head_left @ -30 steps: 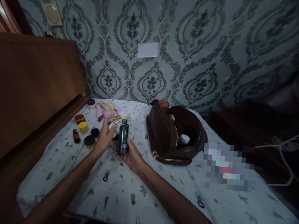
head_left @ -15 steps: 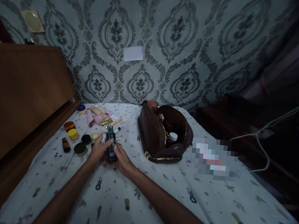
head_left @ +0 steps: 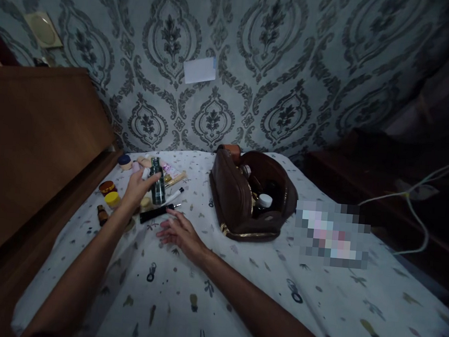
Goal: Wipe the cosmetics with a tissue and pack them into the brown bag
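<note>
My left hand (head_left: pixel 136 188) is closed around a dark green bottle (head_left: pixel 158 190), held upright among the cosmetics at the left. A small white object (head_left: pixel 146 173) shows by its fingers; I cannot tell what it is. Below the bottle lies a slim black tube (head_left: pixel 153 214) with a thin metallic tip. My right hand (head_left: pixel 184 239), holding nothing, has its fingers spread just to the right of and below that tube. A white pen-like stick (head_left: pixel 174 196) with a dark end lies behind it. My left hand and forearm partly hide several jars.
A brown toiletry bag (head_left: pixel 228 195) stands unzipped at the right, with a white-capped container (head_left: pixel 264 201) inside. Left are a yellow-lidded jar (head_left: pixel 112 199), an amber jar (head_left: pixel 107 187), a small brown bottle (head_left: pixel 102 214) and a blue-lidded jar (head_left: pixel 124 161). A wooden headboard (head_left: pixel 40 157) borders the left.
My left hand has carried the green bottle up and away toward the group of cosmetics. My right hand has let go of the bottle and opened. The black tube now shows.
</note>
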`<state>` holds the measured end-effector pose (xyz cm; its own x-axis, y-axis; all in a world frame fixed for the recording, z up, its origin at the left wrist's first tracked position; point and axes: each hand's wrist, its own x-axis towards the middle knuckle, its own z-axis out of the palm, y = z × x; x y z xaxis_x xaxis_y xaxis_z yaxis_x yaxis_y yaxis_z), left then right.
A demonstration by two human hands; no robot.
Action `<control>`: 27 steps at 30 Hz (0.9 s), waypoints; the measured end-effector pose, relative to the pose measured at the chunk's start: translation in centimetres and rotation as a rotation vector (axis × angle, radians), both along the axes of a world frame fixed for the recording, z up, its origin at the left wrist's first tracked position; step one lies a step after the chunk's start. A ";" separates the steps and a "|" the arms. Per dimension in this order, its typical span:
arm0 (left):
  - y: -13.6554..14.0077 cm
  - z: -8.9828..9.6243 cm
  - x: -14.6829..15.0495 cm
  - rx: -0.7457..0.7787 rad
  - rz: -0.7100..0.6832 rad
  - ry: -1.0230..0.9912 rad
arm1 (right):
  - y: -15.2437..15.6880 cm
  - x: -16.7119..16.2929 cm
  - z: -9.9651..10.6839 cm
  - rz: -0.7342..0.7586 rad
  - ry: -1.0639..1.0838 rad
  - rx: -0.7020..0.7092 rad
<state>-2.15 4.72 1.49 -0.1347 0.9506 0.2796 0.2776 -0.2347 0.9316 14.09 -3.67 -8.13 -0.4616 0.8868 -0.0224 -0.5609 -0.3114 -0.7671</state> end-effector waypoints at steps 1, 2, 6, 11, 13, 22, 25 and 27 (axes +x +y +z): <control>0.8 0.4 -0.3 -0.008 -0.007 0.057 | 0.0 -0.1 -0.1 0.006 -0.006 0.008; 1.5 0.7 -0.6 -0.016 -0.012 0.121 | 0.1 -0.1 -0.2 0.013 -0.015 0.015; 4.0 1.2 -0.6 -0.003 -0.004 0.572 | 0.1 -0.3 -0.3 0.076 -0.072 0.062; 5.8 -0.2 1.3 -0.066 -0.028 1.220 | -0.3 0.1 0.4 0.131 -0.132 0.127; 5.9 -0.9 2.3 -0.119 -0.070 1.350 | -0.4 0.3 0.4 0.141 -0.164 0.150; 3.8 0.6 6.4 -0.013 -0.081 1.386 | -0.3 0.2 -0.4 0.137 -0.320 0.243; 1.5 2.9 10.5 0.279 -0.203 1.137 | -1.0 1.6 1.5 0.016 -0.550 0.511; -0.2 4.4 13.7 0.408 -0.399 1.086 | -2.0 3.7 3.5 -0.002 -0.733 0.784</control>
<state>11.55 4.49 5.89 0.6343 0.6882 0.3521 0.7059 -0.7013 0.0990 17.76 -5.65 -4.60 -0.5656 0.7749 0.2822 0.1171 0.4143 -0.9026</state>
